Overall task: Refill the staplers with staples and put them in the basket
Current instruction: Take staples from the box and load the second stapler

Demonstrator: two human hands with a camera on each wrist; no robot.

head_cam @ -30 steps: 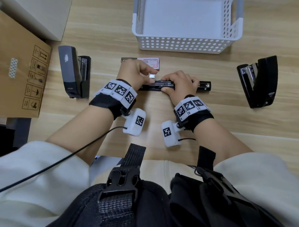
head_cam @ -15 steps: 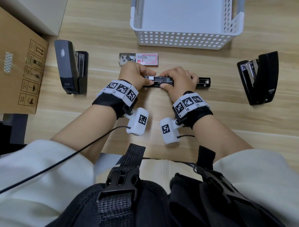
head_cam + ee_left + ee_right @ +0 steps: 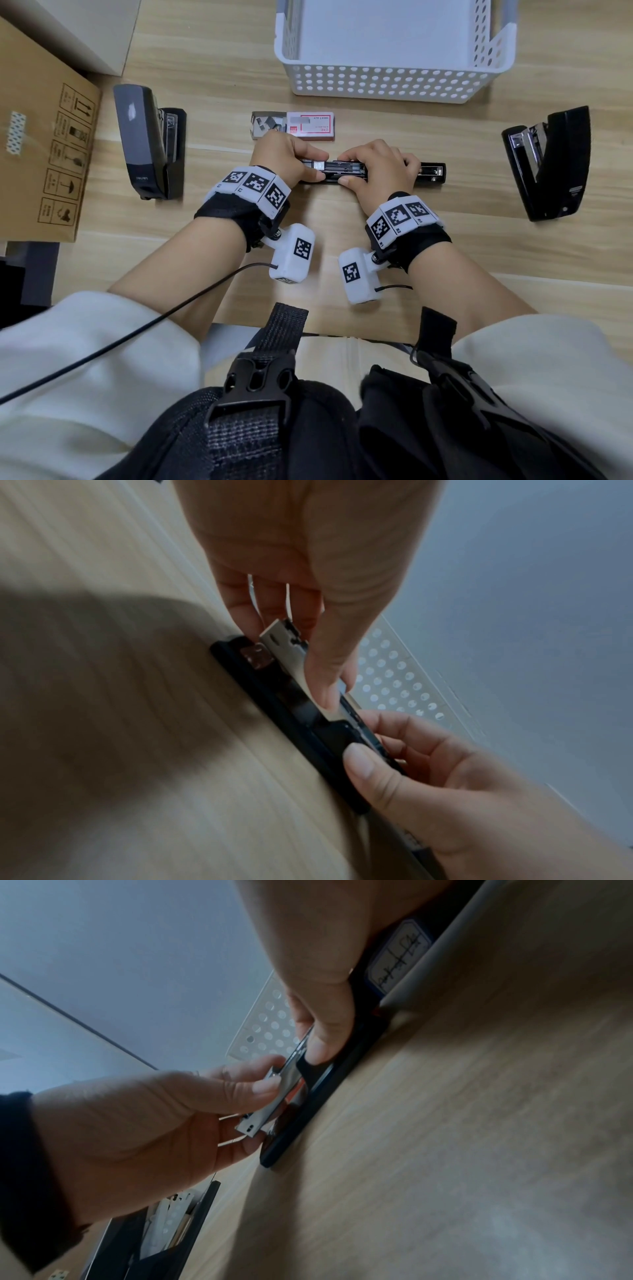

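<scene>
1. Stapler (image 3: 359, 171), opened out flat on the table (image 3: 445, 240), lies under both our hands; its metal staple channel (image 3: 291, 653) faces up.
2. Our left hand (image 3: 281, 157) pinches that channel's end, thumb on one side and fingers on the other; our right hand (image 3: 376, 171) grips the black body just beside it.
3. We judge it rigid, fairly heavy and slick on its metal parts, so hold the plastic body.
4. Beyond our left hand sits the staple box (image 3: 294, 125); beyond both, the basket (image 3: 394, 85); two more staplers flank us.

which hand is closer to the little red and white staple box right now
Left. The left hand sits just in front of the red and white cardboard staple box, nearly touching its open end; the right hand is farther to the right, gripping the opened black stapler.
</scene>
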